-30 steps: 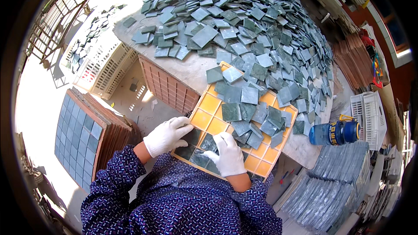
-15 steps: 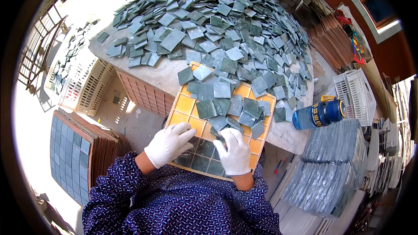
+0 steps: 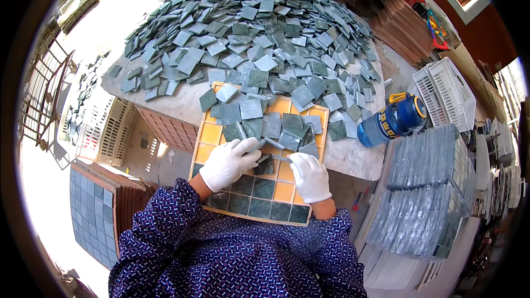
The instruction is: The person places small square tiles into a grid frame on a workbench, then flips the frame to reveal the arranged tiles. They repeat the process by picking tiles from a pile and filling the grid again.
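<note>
White knitted gloves cover both my hands. My right hand (image 3: 310, 177) pinches a small grey-green stone tile (image 3: 280, 158), seen nearly edge-on. My left hand (image 3: 231, 163) is closed with its fingertips on another tile (image 3: 263, 160), partly hidden by the fingers. Below them lies a yellow grid tray (image 3: 284, 192) with raised dividers, tilted toward me. Dark green tiles (image 3: 239, 204) fill its near rows, reaching higher on the left. Loose tiles (image 3: 251, 109) lie overlapping across the tray's far part.
A large heap of tiles (image 3: 265, 33) covers the table (image 3: 185, 99) beyond the tray. A blue bottle (image 3: 386, 124) is at right, near wrapped tile stacks (image 3: 417, 187) and a white crate (image 3: 444, 91). Left are a tile-faced stack (image 3: 91, 209) and a perforated crate (image 3: 110, 127).
My right hand has moved right from the tray's filled rows and now pinches a tile edge-on. My left hand has shifted right relative to the tray, its fingers closing at a tile. The view has shifted.
</note>
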Motion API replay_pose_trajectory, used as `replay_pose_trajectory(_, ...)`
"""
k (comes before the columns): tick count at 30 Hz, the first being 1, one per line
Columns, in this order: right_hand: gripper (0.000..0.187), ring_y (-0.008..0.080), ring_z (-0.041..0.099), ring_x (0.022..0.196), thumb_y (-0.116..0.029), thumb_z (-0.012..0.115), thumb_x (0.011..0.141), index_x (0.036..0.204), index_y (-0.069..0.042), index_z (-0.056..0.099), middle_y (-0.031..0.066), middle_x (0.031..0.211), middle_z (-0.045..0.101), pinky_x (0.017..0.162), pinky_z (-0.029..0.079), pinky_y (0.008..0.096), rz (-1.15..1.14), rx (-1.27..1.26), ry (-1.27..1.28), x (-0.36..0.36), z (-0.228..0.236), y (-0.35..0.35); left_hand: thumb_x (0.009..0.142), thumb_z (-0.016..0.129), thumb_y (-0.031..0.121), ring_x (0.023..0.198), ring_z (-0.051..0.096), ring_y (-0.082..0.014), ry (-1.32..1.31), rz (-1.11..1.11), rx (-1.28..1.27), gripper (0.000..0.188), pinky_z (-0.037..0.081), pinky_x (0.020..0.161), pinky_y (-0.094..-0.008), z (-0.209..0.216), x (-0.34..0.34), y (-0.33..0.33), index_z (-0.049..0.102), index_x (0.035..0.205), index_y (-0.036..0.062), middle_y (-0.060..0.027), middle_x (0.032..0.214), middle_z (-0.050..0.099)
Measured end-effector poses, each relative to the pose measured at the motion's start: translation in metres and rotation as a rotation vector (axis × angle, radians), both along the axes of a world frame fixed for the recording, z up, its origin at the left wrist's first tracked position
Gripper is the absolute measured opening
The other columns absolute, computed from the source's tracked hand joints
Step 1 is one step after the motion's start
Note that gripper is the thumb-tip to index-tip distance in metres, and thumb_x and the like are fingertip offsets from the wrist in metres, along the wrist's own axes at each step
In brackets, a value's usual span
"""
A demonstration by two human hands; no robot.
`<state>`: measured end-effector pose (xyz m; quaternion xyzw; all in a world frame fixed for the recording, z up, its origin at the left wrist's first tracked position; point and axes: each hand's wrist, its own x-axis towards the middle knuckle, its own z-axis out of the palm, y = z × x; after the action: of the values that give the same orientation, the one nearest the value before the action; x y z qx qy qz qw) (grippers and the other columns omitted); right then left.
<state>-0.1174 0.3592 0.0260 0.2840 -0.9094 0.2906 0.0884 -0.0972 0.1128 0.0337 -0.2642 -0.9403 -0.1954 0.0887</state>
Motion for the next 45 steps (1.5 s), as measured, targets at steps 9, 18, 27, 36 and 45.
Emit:
replay_pose_trajectory(9, 0.021, 0.0328, 0.063, 0.086, -0.017, 0.06, 0.085, 0.105, -0.011, 0.065, 0.0135, 0.094, 0.065, 0.074, 0.051, 0.0414, 0.001, 0.08, -0.381, 0.018, 0.005, 0.062, 0.089, 0.057, 0.024, 0.085, 0.062, -0.0332, -0.476, -0.109, 0.259, 0.022, 0.049, 0.076, -0.0408, -0.008, 0.014, 0.059, 0.063, 0.102, 0.0066, -0.0128, 0.089, 0.063)
replay_pose_trajectory(18, 0.017, 0.031, 0.062, 0.085, -0.015, 0.062, 0.084, 0.1, -0.01, 0.066, 0.0113, 0.092, 0.063, 0.074, 0.05, 0.0393, -0.051, 0.04, -0.384, 0.025, 0.002, 0.07, 0.076, 0.071, 0.02, 0.095, 0.059, -0.0336, -0.358, -0.04, 0.164, 0.045, 0.05, 0.077, -0.0406, -0.004, 0.025, 0.072, 0.057, 0.117, 0.0056, -0.0132, 0.105, 0.057)
replay_pose_trajectory(27, 0.028, 0.0291, 0.061, 0.087, -0.014, 0.068, 0.078, 0.105, -0.013, 0.062, 0.0094, 0.105, 0.057, 0.074, 0.051, 0.0403, -0.009, 0.028, -0.196, 0.045, -0.01, 0.063, 0.073, 0.071, 0.019, 0.094, 0.058, -0.0324, -0.571, 0.039, 0.246, 0.046, 0.049, 0.077, -0.041, -0.006, 0.024, 0.074, 0.056, 0.115, 0.0088, -0.0114, 0.104, 0.055)
replay_pose_trajectory(36, 0.039, 0.03, 0.061, 0.093, -0.017, 0.071, 0.076, 0.112, -0.01, 0.058, 0.0109, 0.116, 0.054, 0.077, 0.052, 0.0397, -0.108, -0.008, -0.255, 0.057, -0.005, 0.069, 0.065, 0.075, 0.016, 0.093, 0.054, -0.0319, -0.254, 0.17, 0.135, 0.045, 0.048, 0.079, -0.0403, 0.001, 0.051, 0.094, 0.056, 0.106, 0.0082, -0.0103, 0.1, 0.052)
replay_pose_trajectory(45, 0.027, 0.0286, 0.064, 0.088, -0.015, 0.07, 0.077, 0.102, -0.006, 0.063, 0.0103, 0.106, 0.061, 0.074, 0.053, 0.0367, -0.192, -0.098, -0.152, 0.066, -0.009, 0.083, 0.072, 0.07, 0.022, 0.085, 0.055, -0.0237, -0.113, -0.23, 0.103, 0.028, 0.048, 0.074, -0.0377, -0.012, 0.046, 0.079, 0.057, 0.095, 0.0121, -0.0046, 0.092, 0.053)
